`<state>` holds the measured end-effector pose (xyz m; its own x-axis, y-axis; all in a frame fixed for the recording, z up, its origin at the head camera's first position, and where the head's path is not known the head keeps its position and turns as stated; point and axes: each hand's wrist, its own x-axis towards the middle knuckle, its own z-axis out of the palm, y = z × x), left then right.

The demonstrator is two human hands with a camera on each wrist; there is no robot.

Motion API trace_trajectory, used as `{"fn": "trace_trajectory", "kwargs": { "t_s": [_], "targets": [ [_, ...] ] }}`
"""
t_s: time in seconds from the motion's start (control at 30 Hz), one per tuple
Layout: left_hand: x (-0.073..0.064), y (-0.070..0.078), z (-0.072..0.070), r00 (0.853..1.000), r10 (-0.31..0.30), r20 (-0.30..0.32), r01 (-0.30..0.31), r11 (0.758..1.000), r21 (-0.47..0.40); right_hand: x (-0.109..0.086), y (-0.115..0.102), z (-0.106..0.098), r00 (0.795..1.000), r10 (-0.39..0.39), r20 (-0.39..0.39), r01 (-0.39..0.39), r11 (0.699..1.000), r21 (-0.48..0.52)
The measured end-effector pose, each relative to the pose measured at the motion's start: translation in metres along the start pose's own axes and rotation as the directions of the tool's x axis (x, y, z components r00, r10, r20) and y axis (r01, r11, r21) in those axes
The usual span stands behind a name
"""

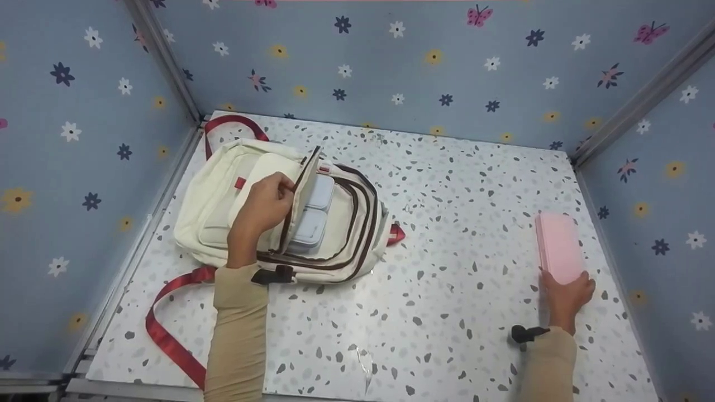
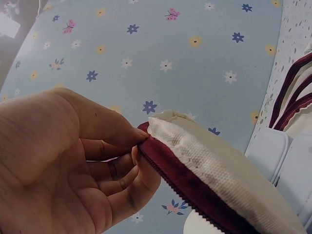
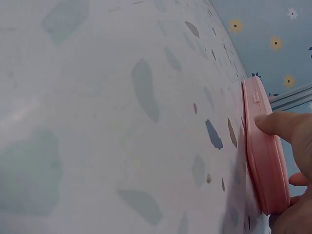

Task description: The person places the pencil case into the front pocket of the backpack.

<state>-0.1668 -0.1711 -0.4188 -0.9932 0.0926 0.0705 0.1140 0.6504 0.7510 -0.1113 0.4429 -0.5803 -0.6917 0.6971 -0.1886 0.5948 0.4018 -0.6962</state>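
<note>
A cream backpack (image 1: 215, 190) with dark red zips lies on its back at the table's left. My left hand (image 1: 267, 204) pinches the zipped edge of its front pocket flap (image 2: 195, 170) between thumb and fingers, lifting it upright. Two pale blue-grey cases (image 1: 310, 228) lie inside the open pocket, just right of the flap. Far to the right, my right hand (image 1: 567, 293) grips the near end of a pink oblong case (image 1: 560, 245). In the right wrist view the thumb presses one side of the pink case, whose edge is close against the tabletop.
One red strap (image 1: 170, 335) trails toward the table's front left, another red strap (image 1: 234, 119) loops behind the bag. The speckled white tabletop (image 1: 435, 268) stretches between the bag and the pink case. Flowered blue panels (image 1: 391, 72) enclose the back and both sides.
</note>
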Motion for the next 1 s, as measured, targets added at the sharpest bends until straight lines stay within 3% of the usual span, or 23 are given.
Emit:
{"fn": "trace_trajectory", "kwargs": {
  "t_s": [0.17,0.63,1.0],
  "targets": [
    [0.0003,-0.0007,-0.0003,1.0,0.0,-0.002,0.0,1.0,-0.001,-0.0008,-0.0003,0.0005,1.0,0.003,-0.01,-0.003,1.0,0.012],
    [0.001,-0.002,-0.0009,1.0,-0.015,0.008,0.015,1.0,0.005,-0.0024,-0.0034,-0.0028,0.994,0.105,0.014,-0.106,0.994,0.035],
    [0.0026,-0.0033,-0.0003,1.0,-0.005,0.0,0.005,1.0,0.005,-0.0078,-0.0065,-0.0039,0.999,0.042,-0.028,-0.04,0.997,0.061]
  ]
}}
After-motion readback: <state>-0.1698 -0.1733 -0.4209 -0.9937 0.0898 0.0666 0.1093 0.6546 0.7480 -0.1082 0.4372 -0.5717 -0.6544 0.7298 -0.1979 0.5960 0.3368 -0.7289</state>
